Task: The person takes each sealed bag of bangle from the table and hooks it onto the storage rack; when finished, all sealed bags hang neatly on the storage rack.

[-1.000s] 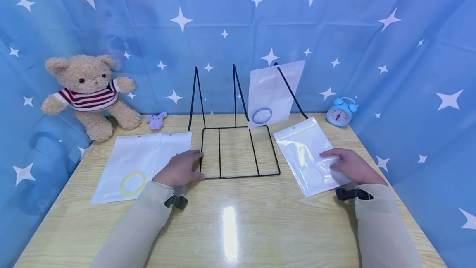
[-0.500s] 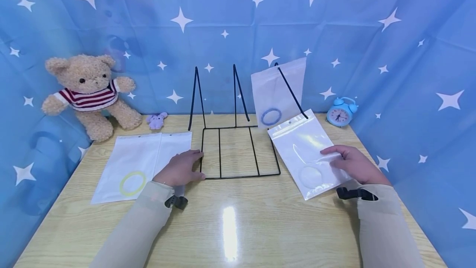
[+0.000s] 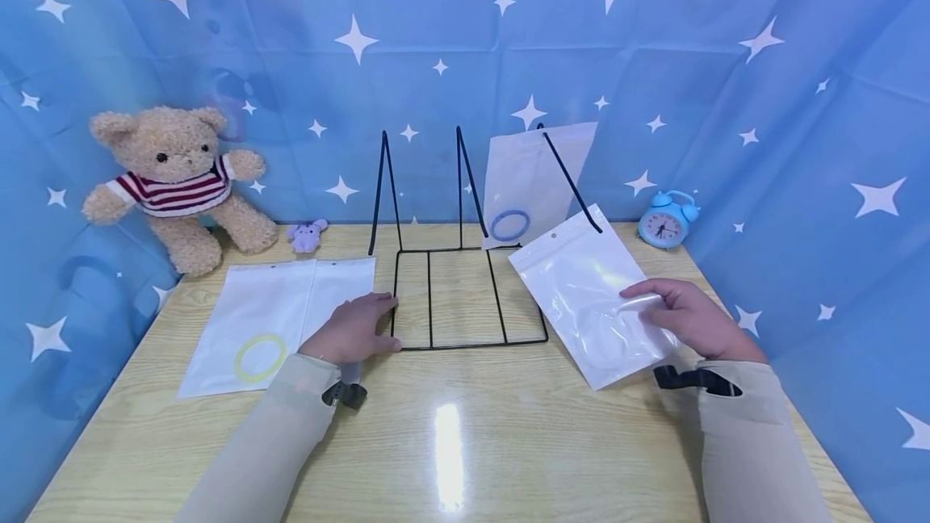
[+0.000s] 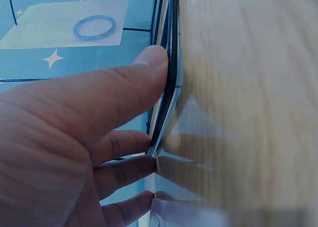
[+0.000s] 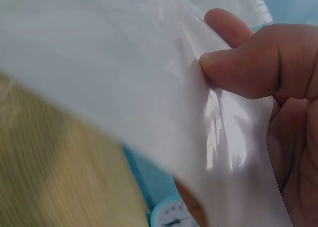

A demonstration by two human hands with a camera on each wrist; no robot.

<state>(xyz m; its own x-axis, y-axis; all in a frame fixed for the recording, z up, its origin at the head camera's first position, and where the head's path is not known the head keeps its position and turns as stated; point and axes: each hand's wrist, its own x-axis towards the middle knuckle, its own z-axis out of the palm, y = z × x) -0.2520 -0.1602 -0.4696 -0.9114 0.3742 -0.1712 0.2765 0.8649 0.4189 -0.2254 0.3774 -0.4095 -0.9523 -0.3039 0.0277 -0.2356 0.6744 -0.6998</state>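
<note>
White bag (image 3: 577, 289), hole (image 3: 554, 236) in head view, pinching fingers (image 5: 227, 27) in right wrist view

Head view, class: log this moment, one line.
left hand: touching rack; right hand: pinching white bag; blue-ring bag: hanging on rack; yellow-ring bag: on table

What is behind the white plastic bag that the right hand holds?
In the head view, the black wire rack and wooden tabletop continue behind; the bag covers part of the rack's right side.

Glossy bag (image 5: 134, 88) in right hand (image 5: 280, 70).
</note>
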